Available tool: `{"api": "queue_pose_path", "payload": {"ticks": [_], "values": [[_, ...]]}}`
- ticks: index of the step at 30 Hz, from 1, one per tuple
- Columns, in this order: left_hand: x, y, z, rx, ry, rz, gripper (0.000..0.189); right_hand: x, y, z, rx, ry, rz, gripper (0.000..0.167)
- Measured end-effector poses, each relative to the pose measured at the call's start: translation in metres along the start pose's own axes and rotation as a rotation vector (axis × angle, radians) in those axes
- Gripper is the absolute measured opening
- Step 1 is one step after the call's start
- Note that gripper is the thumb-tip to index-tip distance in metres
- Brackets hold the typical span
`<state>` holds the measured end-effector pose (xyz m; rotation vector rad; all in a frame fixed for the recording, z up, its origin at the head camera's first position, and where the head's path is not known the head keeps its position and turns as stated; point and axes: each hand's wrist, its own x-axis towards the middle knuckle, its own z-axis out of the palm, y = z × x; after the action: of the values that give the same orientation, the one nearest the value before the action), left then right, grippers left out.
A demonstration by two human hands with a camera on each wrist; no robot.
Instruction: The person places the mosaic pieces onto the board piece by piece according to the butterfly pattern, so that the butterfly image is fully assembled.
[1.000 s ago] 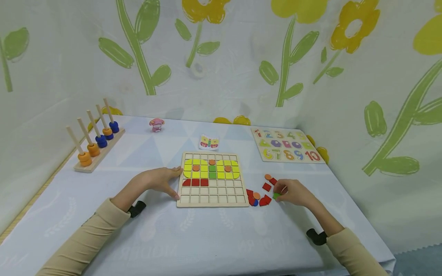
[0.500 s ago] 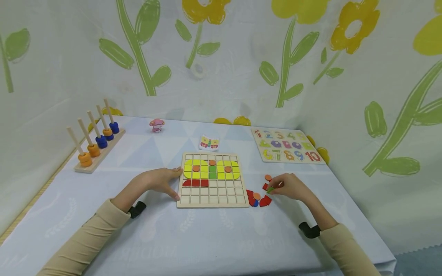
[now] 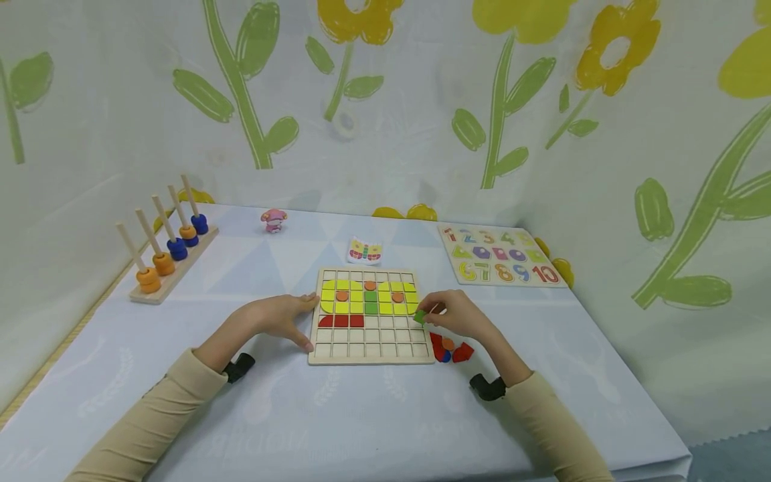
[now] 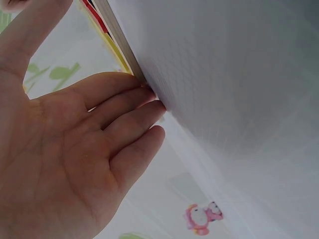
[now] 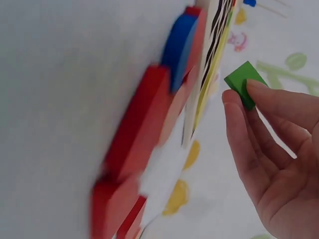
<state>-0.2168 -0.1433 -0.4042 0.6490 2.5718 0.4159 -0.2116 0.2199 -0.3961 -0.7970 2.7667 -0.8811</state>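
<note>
A wooden grid board (image 3: 371,349) lies in the middle of the table, partly filled with flat yellow, orange, green and red pieces. Three red pieces (image 3: 340,321) sit in a row left of the centre column. My left hand (image 3: 281,317) rests at the board's left edge, fingers fairly straight and thumb spread, seen from the palm side in the left wrist view. Between thumb and fingertips my right hand (image 3: 456,313) pinches a green square piece (image 5: 245,83), held over the board's right edge. In the right wrist view that green piece is raised off the table.
Loose red pieces (image 3: 463,352), an orange disc and a blue piece (image 3: 446,357) lie right of the board. Behind it stands a small pattern card (image 3: 365,251). A number puzzle (image 3: 504,255) is back right, a peg stacker (image 3: 175,258) back left, beside a pink figurine (image 3: 274,220).
My right hand has moved left with the green square, from beside the loose pieces to the board's right edge. The left hand has stayed in place.
</note>
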Motion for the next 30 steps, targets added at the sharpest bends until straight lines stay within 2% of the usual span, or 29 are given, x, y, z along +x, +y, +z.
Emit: {"api": "queue_pose_path", "payload": {"ticks": [6, 14, 21, 30], "values": [[-0.002, 0.001, -0.001, 0.005, 0.006, 0.013, 0.108, 0.025, -0.018, 0.014, -0.006, -0.061, -0.076, 0.014], [-0.004, 0.005, -0.002, 0.012, 0.004, 0.014, 0.107, 0.051, -0.041, 0.032, -0.015, -0.127, -0.067, 0.009], [-0.003, 0.004, -0.001, 0.012, 0.008, 0.013, 0.107, 0.063, -0.051, 0.039, -0.055, -0.107, -0.060, 0.007], [-0.002, 0.002, -0.001, 0.010, 0.011, 0.028, 0.106, 0.065, -0.053, 0.044, -0.079, -0.076, -0.053, 0.008]]}}
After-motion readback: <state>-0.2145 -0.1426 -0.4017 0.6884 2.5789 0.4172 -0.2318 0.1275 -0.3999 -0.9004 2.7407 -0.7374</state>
